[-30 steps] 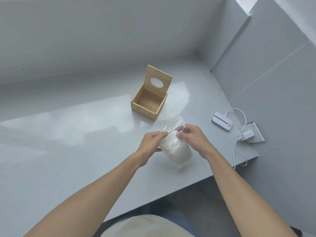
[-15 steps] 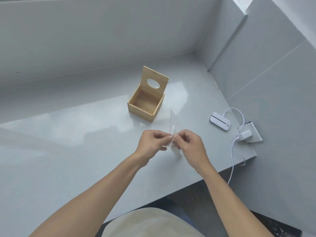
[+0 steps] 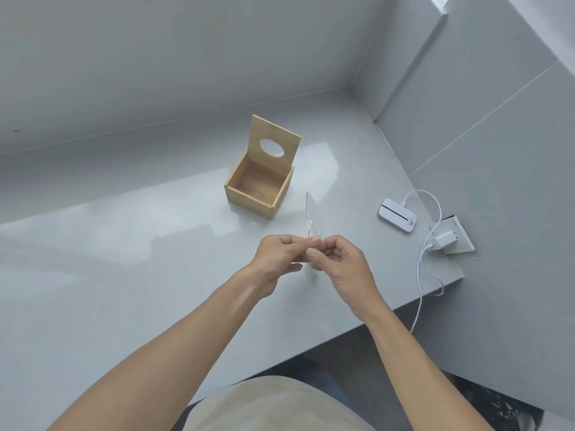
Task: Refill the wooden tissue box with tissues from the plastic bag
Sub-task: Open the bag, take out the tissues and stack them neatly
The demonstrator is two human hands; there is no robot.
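Observation:
The wooden tissue box [image 3: 252,197] stands on the grey counter with its lid, which has an oval hole, raised upright behind it; its inside shows bare wood. Nearer to me, the clear plastic bag [image 3: 312,214] is seen edge-on, its top sticking up above my fingers. My left hand [image 3: 280,259] pinches the bag's edge from the left. My right hand [image 3: 340,262] pinches it from the right, thumbs almost touching. The bag's lower part and the tissues are mostly hidden between and below my hands.
A small white device [image 3: 397,214] lies at the counter's right, cabled to a white charger [image 3: 443,239] plugged into a wall socket. The cable [image 3: 420,293] hangs over the counter's front edge. Grey walls enclose the counter behind and at right.
A second ago the bag faced me, with the white tissues visible. It has since turned edge-on and my hands have come close together at its edge.

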